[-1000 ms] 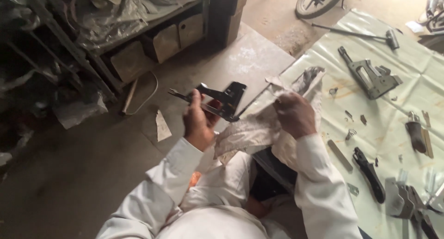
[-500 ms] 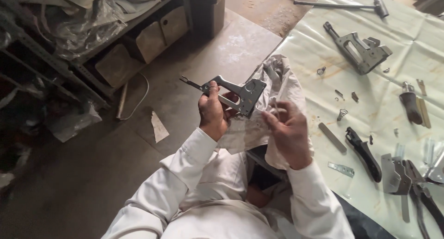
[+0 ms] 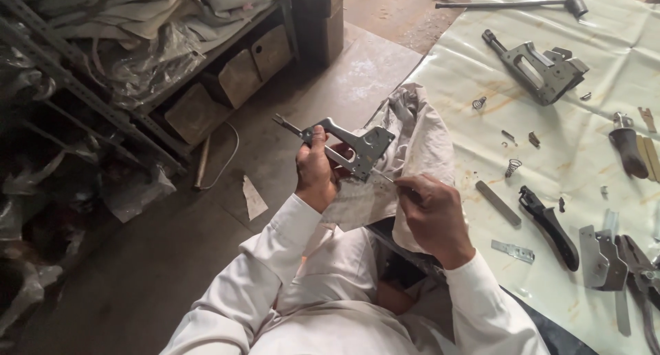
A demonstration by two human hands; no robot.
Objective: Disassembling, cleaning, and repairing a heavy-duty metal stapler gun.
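While left hand (image 3: pixel 315 173) grips stapler frame (image 3: pixel 354 147), right hand (image 3: pixel 433 217) pinches thin rod (image 3: pixel 382 177); table edge (image 3: pixel 412 73) just beside.

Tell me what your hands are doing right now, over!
Left hand holds the grey metal stapler body up. Right hand pokes a thin rod into it, over a white rag. Nothing in the way.

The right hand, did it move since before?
Yes. The right hand came down off the grey cloth toward the person's body, and now pinches a thin rod at the metal stapler frame.
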